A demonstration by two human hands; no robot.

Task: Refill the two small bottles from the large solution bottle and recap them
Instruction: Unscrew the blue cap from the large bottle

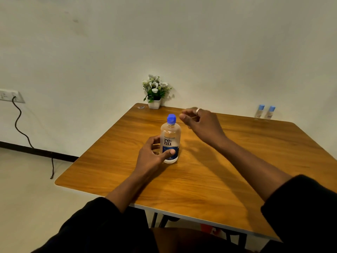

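The large solution bottle stands upright in the middle of the wooden table, its blue cap on. My left hand wraps its lower body, thumb across the blue label. My right hand hovers just right of the cap, fingers curled apart, holding nothing. Two small clear bottles, one beside the other, stand capped in light blue at the table's far right edge by the wall.
A small white pot of artificial flowers sits at the table's far edge against the wall. A wall socket with a black cable is at the left. A dark chair edge lies below the near table edge.
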